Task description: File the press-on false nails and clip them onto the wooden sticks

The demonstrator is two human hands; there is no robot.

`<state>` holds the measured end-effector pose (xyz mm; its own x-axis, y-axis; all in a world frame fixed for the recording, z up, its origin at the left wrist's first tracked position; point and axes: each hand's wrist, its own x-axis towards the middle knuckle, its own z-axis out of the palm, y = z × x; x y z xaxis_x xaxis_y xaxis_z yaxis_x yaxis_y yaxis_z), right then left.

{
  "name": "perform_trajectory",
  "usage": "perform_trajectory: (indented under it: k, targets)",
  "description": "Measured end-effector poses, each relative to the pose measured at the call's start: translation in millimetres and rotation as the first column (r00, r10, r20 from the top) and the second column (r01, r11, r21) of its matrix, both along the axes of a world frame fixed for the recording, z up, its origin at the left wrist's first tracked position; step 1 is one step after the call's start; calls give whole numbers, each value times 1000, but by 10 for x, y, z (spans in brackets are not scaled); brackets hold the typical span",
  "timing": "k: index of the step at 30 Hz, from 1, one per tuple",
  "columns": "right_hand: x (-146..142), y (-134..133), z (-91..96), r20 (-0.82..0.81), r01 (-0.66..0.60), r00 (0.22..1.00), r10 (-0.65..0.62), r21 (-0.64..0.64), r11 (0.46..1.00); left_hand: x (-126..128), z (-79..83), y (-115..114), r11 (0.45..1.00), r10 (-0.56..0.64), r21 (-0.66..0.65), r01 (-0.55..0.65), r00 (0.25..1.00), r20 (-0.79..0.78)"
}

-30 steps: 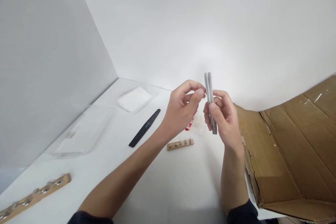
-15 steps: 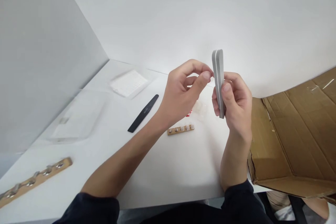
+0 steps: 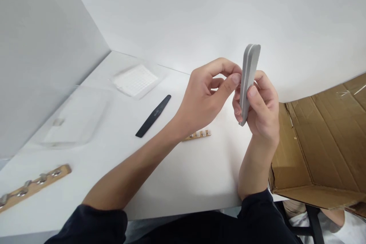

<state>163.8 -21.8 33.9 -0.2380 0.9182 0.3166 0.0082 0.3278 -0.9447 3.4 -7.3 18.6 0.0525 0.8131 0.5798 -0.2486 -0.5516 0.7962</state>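
My right hand (image 3: 261,106) grips a grey nail buffer block (image 3: 249,72), held upright above the white table (image 3: 183,175) with its top tilted slightly right. My left hand (image 3: 207,95) is pinched, thumb and forefinger pressed against the buffer's left face; what they pinch is too small to make out. Below my hands lies a short wooden strip with small pale nail tips (image 3: 200,134), partly hidden by my left wrist.
A black nail file (image 3: 153,116) lies left of centre. Behind it sits a clear packet with a white grid sheet (image 3: 134,80), and a clear plastic tray (image 3: 71,122) stands further left. A long wooden strip with metal pieces (image 3: 34,187) lies front left. An open cardboard box (image 3: 323,145) fills the right.
Both hands rose and drifted right with the buffer, whose top now leans right. The view shifted, so the table items sit lower and further left.
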Motion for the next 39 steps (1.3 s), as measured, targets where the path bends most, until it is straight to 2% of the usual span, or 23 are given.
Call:
perform_trajectory:
  k: [12,16,20,26,30,36,39]
  targets:
    - [-36,81,-65,-146,-161,978,149,-75,984,23,-35,10,999,-30,16,29,999,36]
    - [-45,99,-99,-90,-133,989,121,-140,981,10,-32,25,1000,-18,24,17,999,37]
    - [-84,95,-133,-6,-165,986,168,-228,960,-10,-27,36,998,43,50,-44,999,16]
    - [-124,95,-123,-49,-167,986,160,-233,958,18,-27,-16,995,96,29,-95,995,-36]
    - [-85,102,-105,-21,-214,976,216,-257,942,13,-23,-14,989,143,47,-141,989,-26]
    - [-70,112,-110,-34,-188,982,185,-235,954,10,-31,-6,987,155,56,-150,984,-88]
    - [-78,108,-120,-29,-219,975,219,-234,947,-23,-26,6,985,167,62,-162,983,-74]
